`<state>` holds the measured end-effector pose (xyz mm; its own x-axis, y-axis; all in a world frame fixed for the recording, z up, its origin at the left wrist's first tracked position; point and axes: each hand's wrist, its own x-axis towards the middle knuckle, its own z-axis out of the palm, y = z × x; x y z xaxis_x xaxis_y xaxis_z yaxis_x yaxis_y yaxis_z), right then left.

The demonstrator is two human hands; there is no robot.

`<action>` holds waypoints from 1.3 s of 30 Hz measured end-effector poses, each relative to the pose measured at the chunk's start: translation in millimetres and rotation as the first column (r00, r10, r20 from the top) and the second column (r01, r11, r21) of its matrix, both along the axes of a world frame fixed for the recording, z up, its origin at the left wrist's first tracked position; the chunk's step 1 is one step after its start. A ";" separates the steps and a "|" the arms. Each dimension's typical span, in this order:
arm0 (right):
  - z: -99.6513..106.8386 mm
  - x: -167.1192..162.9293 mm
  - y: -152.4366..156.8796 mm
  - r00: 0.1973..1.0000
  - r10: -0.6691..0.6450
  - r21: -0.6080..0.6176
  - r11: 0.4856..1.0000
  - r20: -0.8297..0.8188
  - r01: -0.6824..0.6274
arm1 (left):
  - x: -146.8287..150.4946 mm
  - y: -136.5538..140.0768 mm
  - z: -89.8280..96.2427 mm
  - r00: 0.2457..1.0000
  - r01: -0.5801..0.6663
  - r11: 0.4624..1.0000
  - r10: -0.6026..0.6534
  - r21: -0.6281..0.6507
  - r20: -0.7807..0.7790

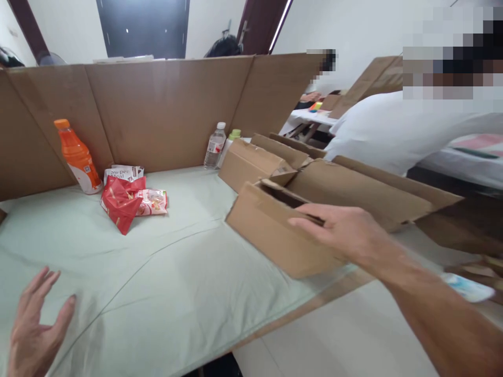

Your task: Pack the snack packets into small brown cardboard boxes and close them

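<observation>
Two bare hands over a table with a pale green cloth [176,298], so going near to far. Left hand [39,324] is at the near left, fingers spread, nothing in it, well apart from everything on the table. Right hand [346,228] is over at the right, looks to be pinching the top edge of a cardboard box [275,233], thumb outside the near wall and fingers over the rim. Some fingertips are hidden, so I can't tell how hard the squeeze is.

The box sits on the right side of the table by the near edge, flaps sticking up and out to the right. My take on handling it: thin cardboard bends, so I'd pinch low on the wall rather than just the lip, and bring the free hand over to steady the left end. One-handed it could twist or tip off that edge. Go gently, too, because its far side stands close to a clear bottle [215,149] and a green-capped bottle [234,134], easy to knock.

The red packet [121,204] and orange bottle [80,159] are off left, safely apart from it. Behind all that is a cardboard screen [165,115], and past the box on the right, someone in a white shirt [369,128] leans over.
</observation>
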<state>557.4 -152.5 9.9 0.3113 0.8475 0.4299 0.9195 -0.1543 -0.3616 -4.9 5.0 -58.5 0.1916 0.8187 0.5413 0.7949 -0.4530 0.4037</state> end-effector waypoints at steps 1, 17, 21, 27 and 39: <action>5.9 -26.8 -0.6 0.997 0.053 0.001 0.999 0.053 -0.053 | 9.2 -0.8 -0.4 0.996 0.088 0.996 -0.088 0.000 -0.011; 51.3 -182.0 27.4 0.595 0.753 -0.273 0.531 -0.282 -0.802 | 40.5 -50.0 -25.7 0.710 0.705 0.547 -0.539 -0.452 0.454; 47.2 -173.1 40.7 0.630 0.772 -0.363 0.563 -0.089 -0.742 | 46.3 -45.5 -28.5 0.669 0.743 0.536 -0.582 -0.400 0.463; 26.0 -187.8 62.8 0.641 0.766 -0.590 0.496 -0.048 -0.637 | 48.6 -43.7 -33.4 0.666 0.745 0.555 -0.595 -0.369 0.449; 10.5 -223.7 74.4 0.609 0.780 -0.670 0.530 0.145 -0.520 | 53.3 -47.0 -34.7 0.674 0.735 0.599 -0.595 -0.318 0.438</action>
